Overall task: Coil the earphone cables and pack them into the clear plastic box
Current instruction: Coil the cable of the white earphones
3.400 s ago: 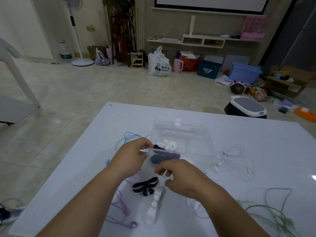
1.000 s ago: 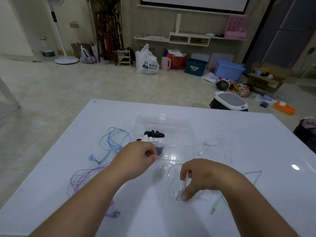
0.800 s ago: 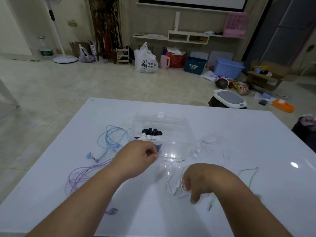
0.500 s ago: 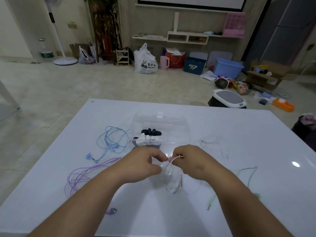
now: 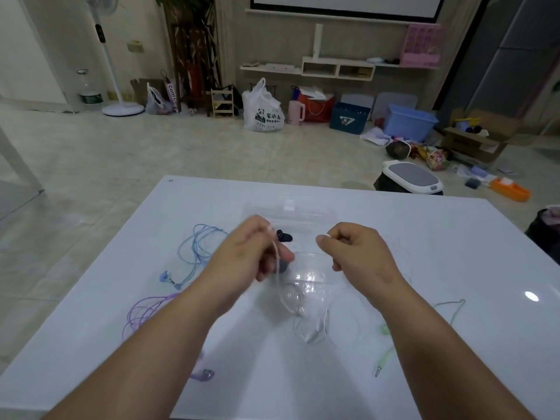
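Just in front of the clear box [image 5: 291, 213], both hands are raised above the counter [image 5: 424, 237], each grip pinched on the thin white cable [image 5: 277, 277]. It trails down from the left hand [image 5: 245, 253] to loose loops on the glossy counter; the stretch toward the right hand [image 5: 354, 253] is too faint to trace. Left of the box lie blue [image 5: 197, 247] and purple [image 5: 145, 310] cables; a green one [image 5: 386, 356] lies to its right.
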`<state>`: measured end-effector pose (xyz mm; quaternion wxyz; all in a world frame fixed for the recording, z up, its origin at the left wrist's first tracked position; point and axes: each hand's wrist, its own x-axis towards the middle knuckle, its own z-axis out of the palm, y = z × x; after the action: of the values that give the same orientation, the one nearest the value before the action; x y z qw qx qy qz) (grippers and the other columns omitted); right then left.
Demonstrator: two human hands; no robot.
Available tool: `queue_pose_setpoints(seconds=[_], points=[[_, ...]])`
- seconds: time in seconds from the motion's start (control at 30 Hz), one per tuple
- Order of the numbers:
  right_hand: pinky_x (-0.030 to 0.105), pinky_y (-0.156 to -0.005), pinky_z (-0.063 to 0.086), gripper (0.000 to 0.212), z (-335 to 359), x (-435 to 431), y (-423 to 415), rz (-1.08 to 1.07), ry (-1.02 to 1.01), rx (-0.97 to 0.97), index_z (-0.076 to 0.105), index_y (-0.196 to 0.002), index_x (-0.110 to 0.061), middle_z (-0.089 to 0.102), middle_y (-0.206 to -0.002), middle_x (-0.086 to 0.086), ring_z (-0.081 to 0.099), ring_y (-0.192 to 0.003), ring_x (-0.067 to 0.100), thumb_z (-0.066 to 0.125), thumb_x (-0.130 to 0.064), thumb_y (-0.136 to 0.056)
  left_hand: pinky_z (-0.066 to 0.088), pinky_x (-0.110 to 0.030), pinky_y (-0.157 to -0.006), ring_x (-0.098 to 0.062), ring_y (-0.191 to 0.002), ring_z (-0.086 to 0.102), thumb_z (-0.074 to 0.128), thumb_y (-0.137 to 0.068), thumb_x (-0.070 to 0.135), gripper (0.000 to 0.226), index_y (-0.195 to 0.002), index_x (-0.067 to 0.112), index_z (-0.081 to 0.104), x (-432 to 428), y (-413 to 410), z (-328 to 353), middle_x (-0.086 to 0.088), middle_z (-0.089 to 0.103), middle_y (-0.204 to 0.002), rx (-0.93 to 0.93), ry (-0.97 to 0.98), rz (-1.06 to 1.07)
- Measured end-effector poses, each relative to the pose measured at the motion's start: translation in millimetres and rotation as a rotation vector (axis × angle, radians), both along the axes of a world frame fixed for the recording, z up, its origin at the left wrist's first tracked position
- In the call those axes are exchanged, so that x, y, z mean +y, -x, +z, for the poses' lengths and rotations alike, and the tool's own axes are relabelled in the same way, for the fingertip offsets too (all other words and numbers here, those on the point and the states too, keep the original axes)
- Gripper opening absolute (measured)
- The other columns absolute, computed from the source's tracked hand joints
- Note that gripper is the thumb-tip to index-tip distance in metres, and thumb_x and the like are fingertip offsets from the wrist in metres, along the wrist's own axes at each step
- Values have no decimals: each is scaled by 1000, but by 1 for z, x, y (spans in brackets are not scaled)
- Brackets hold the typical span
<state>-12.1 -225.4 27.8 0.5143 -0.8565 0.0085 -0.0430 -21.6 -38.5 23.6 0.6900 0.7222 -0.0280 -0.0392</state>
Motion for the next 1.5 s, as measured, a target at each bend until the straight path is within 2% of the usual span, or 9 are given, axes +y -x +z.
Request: queue_pose_setpoints(seconds=[0.23,0.43,0.63,0.73,0.87,1.03,1.13,1.3,1.5], points=[[40,-72,53,26,-4,-11,-7,-93,-41,5,66,-72,-14,65,-61,-2,59,-58,11,63,-32,-91,22,-23,-44,-18,-44,33,43,-93,13,14,-80,15,47,31,-13,13,-6,53,-51,50,326,346],[25,-62,36,32,-2,2,-6,-35,-122,39,66,-75,-20,51,-53,-21,44,-58,5,48,-31,-98,19,-22,-44,-19,-46,31,53,-84,7,15,-71,9,61,38,-9,8,-10,61,-57,51,-28,161],[28,-57,39,27,10,11,2,112,-148,8,67,-85,-25,47,-63,-4,42,-57,11,45,-27,-100,27,-21,-45,-15,-53,39,67,-69,23,17,-72,7,70,42,-2,2,-2,60,-60,133,-223,-89],[31,-67,45,22,10,13,3,180,60,-39,70,-86,-32,63,-76,1,51,-66,18,51,-32,-97,33,-21,-54,-14,-62,49,79,-65,41,37,-95,22,71,46,-2,0,2,63,-76,206,-382,-82],[31,-68,45,20,7,15,2,207,267,30,70,-85,-30,61,-72,-9,52,-64,10,54,-35,-95,41,-21,-73,-6,-95,56,77,-66,59,91,-141,51,25,44,-2,-4,15,52,-116,4,-594,78],[29,-64,43,22,4,26,-1,244,380,21,68,-84,-25,56,-69,-10,51,-64,10,52,-35,-95,35,-5,-70,15,-81,51,63,-88,42,34,-121,45,58,36,-3,-4,22,59,-111,-231,-649,-13],[19,-57,39,20,2,31,-3,252,297,2,69,-80,-25,56,-62,-14,49,-58,4,56,-32,-94,38,-13,-67,3,-73,55,60,-92,33,13,-86,41,67,35,-3,-9,18,65,-83,-250,-703,-31],[17,-48,38,25,0,22,-11,158,222,-24,68,-71,-32,53,-54,-12,43,-48,4,62,-12,-83,36,-18,-52,-4,-51,46,57,-93,15,23,-73,21,67,42,-12,-5,8,63,-63,-200,-326,247],[29,-62,48,14,7,-5,-18,-48,214,-58,67,-75,-23,69,-70,-5,61,-65,13,69,-32,-86,22,-18,-39,-9,-39,30,44,-98,10,25,-81,15,61,61,-20,3,1,50,-56,-79,226,560]])
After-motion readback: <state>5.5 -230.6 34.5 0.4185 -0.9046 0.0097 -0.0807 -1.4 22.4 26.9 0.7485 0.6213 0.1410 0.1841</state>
